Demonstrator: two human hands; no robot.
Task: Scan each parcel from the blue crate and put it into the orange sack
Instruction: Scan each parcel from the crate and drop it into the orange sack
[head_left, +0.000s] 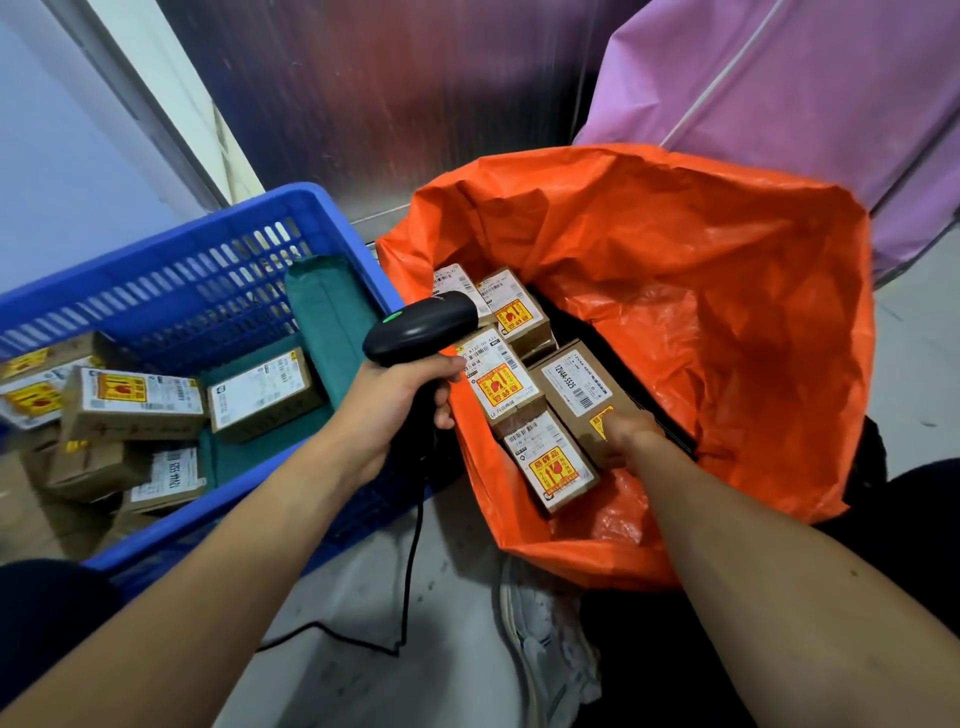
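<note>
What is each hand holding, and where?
Left hand grips the scanner by its handle; right hand holds a parcel by its near end, in the orange sack.

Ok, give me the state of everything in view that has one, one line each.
Blue crate: partly filled with parcels.
Orange sack: mouth open, several parcels inside.
Scanner: gripped by the left hand, green indicator showing.
Right hand: inside the sack, gripping one parcel's near end.
Held parcel: label up, lying among the others in the sack.
</note>
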